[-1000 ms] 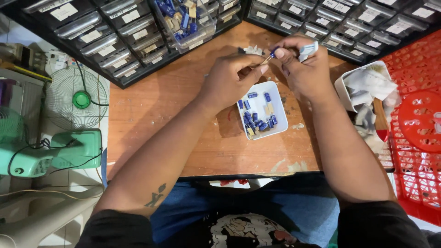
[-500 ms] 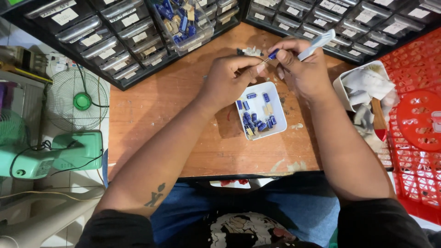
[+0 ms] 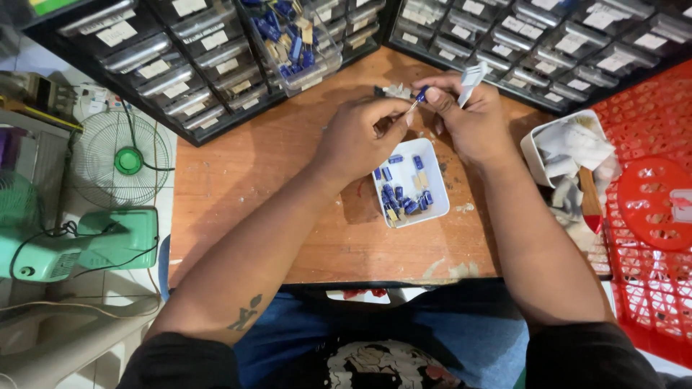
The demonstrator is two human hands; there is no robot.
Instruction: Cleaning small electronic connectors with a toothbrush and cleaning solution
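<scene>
- a small blue capacitor (image 3: 422,93) is pinched in the right hand (image 3: 472,119), its leads slanting down-left to the left hand (image 3: 360,137), whose fingertips grip them.
- both hands meet just beyond the white tray (image 3: 440,198) on the tabletop (image 3: 252,180).

Tray (image 3: 435,209) on table (image 3: 267,180), below hands (image 3: 418,130), drawers (image 3: 187,65) behind.

Left hand (image 3: 360,137) and right hand (image 3: 472,122) together pinching a small blue capacitor (image 3: 421,93) above a white tray (image 3: 435,209) of blue capacitors.
</scene>
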